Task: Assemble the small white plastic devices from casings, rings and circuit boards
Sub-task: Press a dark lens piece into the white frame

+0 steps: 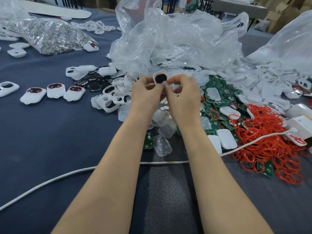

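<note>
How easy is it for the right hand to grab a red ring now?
Probably not straight away: the right hand is busy holding the white casing together with the left hand. The red rings lie uncovered on its side, though.

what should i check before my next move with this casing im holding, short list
1. Grip on the casing: ok, the left hand and right hand both pinch it.
2. Presence of the black insert: ok, it fills the opening.
3. Seating of the red ring: cannot tell, only a sliver shows at the top right edge.
4. Reference finished devices: ok, three lie in a row at the left.
5. Stock of red rings and circuit boards: ok, heaped at the right.
6. Path of the white cable: not ok, it runs beneath both forearms and might snag.
</note>
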### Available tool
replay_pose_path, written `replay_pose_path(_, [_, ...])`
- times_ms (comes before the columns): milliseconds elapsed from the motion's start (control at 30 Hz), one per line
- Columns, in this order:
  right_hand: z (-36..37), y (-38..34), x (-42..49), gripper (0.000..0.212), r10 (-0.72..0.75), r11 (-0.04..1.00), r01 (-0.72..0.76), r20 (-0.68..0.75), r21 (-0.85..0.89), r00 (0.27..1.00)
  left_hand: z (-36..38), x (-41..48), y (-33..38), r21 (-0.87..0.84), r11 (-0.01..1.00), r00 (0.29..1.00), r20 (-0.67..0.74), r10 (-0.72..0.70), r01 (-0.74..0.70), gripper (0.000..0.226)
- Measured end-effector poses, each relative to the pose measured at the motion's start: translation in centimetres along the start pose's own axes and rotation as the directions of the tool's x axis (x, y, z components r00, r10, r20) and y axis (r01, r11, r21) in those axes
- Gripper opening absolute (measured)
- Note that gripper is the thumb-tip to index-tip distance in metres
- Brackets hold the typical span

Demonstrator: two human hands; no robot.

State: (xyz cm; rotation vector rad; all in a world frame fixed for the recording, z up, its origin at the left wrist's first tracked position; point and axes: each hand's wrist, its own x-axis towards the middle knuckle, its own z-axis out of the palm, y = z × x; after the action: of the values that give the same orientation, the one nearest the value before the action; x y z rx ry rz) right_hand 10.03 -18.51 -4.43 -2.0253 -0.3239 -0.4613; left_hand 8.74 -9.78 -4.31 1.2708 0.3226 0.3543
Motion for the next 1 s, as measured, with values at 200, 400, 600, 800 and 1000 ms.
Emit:
replay_pose_path(200, [-0.1, -0.3, 0.1, 0.004, 0.067, 0.996, -0.070, 0.053, 0.062, 0.996, -0.1, -0.1, 0.0, 0.007, 1.000, 1.000, 0.007, 0.005, -0.005, 0.011])
replay_pose_path(400, [0.3, -0.4, -0.1, 0.012, 0.044, 0.999, -0.045, 0.033, 0.019, 0.998, -0.1, -0.1, 0.1, -0.003, 1.000, 1.000, 0.004, -0.016, 0.016, 0.009])
replay_pose_path(600, [0.4, -0.4, -0.2, 0.010, 0.007, 1.000, -0.005, 0.049, -0.029, 0.999, 0.0, -0.1, 0.1, -0.013, 1.000, 0.999, -0.027, -0.025, 0.025, 0.013])
replay_pose_path(800, [-0.6, -0.7, 0.4, 0.012, 0.092, 0.960, -0.086, -0.010, 0.265, 0.996, -0.1, -0.1, 0.3, -0.092, 0.994, 0.996, -0.070, -0.063, 0.056, 0.012])
replay_pose_path(1000, [-1.2, -0.6, 0.8, 0.011, 0.126, 0.924, -0.116, -0.003, 0.366, 0.992, -0.1, -0.3, 0.4, -0.091, 0.996, 0.995, -0.090, -0.033, 0.024, 0.016])
